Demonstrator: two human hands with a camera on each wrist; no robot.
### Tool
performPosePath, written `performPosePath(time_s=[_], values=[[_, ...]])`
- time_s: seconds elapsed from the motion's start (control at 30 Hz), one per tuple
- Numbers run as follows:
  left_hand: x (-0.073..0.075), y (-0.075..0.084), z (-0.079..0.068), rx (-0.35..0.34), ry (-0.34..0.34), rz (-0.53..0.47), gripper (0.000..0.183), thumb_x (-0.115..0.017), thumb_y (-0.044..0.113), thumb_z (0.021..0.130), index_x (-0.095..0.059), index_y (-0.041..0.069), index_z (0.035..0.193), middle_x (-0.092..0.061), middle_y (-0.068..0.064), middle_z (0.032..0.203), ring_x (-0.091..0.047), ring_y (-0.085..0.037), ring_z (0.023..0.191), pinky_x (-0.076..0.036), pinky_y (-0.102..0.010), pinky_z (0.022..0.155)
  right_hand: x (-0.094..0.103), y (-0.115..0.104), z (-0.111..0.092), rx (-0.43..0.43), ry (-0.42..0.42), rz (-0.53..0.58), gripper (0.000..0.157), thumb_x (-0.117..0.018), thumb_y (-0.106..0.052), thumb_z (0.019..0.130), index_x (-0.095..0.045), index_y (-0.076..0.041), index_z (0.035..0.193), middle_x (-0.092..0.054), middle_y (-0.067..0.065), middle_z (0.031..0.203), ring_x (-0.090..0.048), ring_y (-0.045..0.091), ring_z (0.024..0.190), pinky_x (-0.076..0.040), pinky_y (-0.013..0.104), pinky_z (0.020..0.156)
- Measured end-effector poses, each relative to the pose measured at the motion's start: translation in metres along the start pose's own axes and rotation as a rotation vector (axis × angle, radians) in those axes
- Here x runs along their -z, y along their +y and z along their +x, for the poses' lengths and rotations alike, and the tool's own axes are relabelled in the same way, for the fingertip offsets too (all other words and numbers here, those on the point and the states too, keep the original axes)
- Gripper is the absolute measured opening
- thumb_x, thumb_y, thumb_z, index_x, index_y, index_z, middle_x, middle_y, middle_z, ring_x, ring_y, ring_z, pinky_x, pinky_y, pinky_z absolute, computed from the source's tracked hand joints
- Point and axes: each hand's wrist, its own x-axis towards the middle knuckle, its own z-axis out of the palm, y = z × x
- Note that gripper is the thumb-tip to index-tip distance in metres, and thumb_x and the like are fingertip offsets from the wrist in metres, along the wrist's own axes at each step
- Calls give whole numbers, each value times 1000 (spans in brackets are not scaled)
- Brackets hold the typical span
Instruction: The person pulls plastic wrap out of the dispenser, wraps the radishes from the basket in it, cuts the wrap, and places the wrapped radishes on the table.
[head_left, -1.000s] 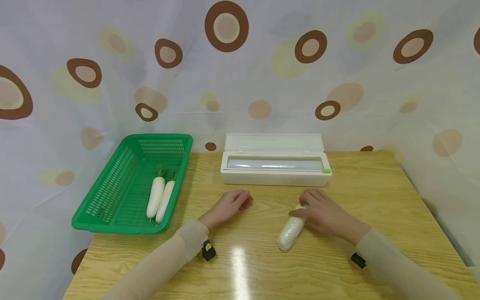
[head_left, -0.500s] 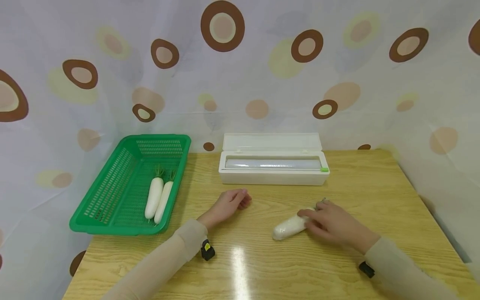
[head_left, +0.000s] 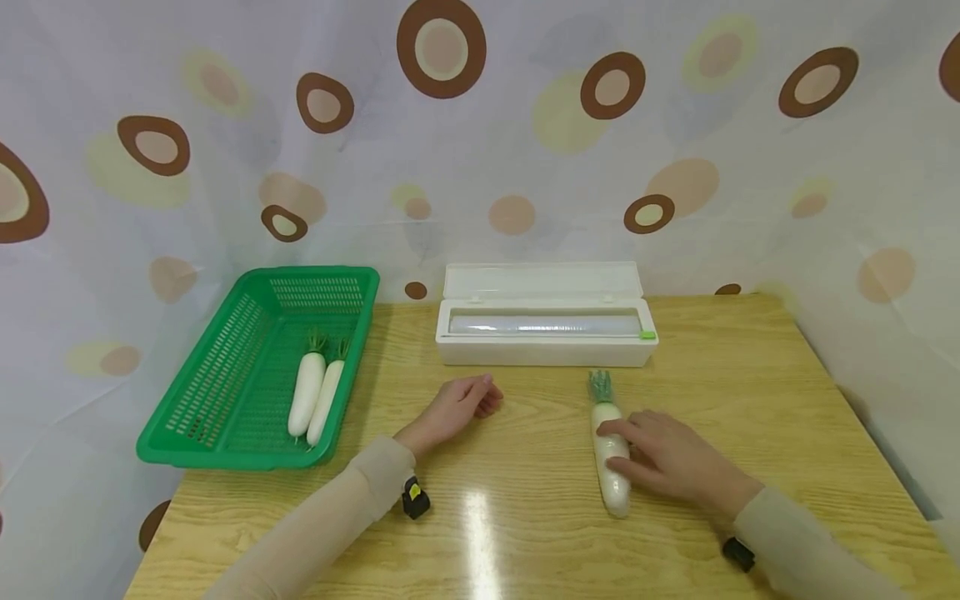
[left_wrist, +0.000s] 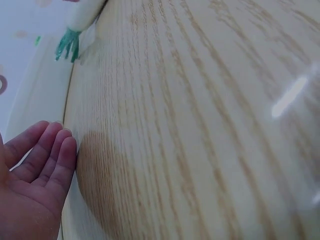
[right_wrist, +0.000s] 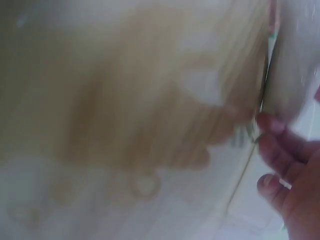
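Observation:
A white radish [head_left: 613, 479] with green leafy stubs lies on the table, its leaves pointing to the far side. It has a glossy, film-like surface. My right hand [head_left: 675, 458] is at its right side, the index finger and thumb resting over its middle without closing round it. In the blurred right wrist view the fingertips [right_wrist: 270, 122] are close to the radish [right_wrist: 290, 65]. My left hand [head_left: 453, 408] rests on the table left of centre, fingers loosely bent, holding nothing. The left wrist view shows its relaxed fingers [left_wrist: 42, 155].
A long white cling film box [head_left: 547, 352] with its lid up stands at the back, a roll [head_left: 543, 325] inside. On the left, a green basket [head_left: 206, 458] bears two more white radishes [head_left: 306, 396]. A patterned curtain [head_left: 480, 150] hangs behind the wooden table [head_left: 750, 367].
The radish has been turned from slanting to lying nearly straight away from me, leaves at the far end. My right hand has shifted from its upper end to its middle; the left has stayed still.

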Motion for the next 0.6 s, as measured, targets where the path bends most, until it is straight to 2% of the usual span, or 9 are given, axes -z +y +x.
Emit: performPosePath(time_s=[0.13, 0.2, 0.33, 0.47, 0.57, 0.6], values=[[0, 0, 1, -2, 8, -11, 53, -33, 34, 116, -72, -2, 112, -74, -11, 102, -69, -18, 92, -59, -32, 84, 1, -8, -1, -114, -33, 28, 49, -79, -50, 90, -61, -25, 128, -53, -12, 91, -40, -2, 70, -39, 21, 60], [0, 2, 1, -3, 13, -17, 53, -33, 34, 116, -72, -2, 111, -74, -11, 101, -69, -18, 91, -59, -32, 83, 3, -11, -1, -161, -64, 49, 52, -78, -53, 90, -59, -25, 129, -56, -8, 97, -42, -1, 71, -41, 22, 60], [-1, 3, 2, -4, 16, -15, 53, -33, 34, 116, -72, -2, 111, -74, -10, 100, -69, -17, 89, -59, -31, 82, 11, -13, -1, -202, -151, 139, 46, -77, -41, 94, -56, -23, 131, -59, 1, 107, -50, 3, 78, -49, 25, 66], [-1, 4, 2, -3, 15, -12, 53, -33, 35, 116, -72, -1, 111, -74, -10, 101, -69, -17, 89, -59, -31, 82, 22, -11, -2, -191, -231, 227, 42, -74, -27, 98, -54, -19, 135, -62, 9, 123, -61, 14, 97, -56, 34, 78], [-1, 4, 2, -7, 14, -16, 53, -34, 35, 116, -72, -1, 111, -74, -10, 101, -70, -18, 90, -59, -32, 82, 30, -10, -4, -190, -253, 264, 46, -72, -25, 101, -53, -15, 141, -61, 13, 136, -62, 22, 112, -57, 41, 88], [-1, 3, 3, -9, 13, -18, 53, -34, 35, 116, -72, -1, 111, -74, -10, 101, -70, -19, 90, -59, -32, 82, 33, -9, -5, -197, -249, 276, 48, -72, -25, 101, -51, -14, 143, -61, 14, 137, -62, 22, 112, -57, 41, 88]])
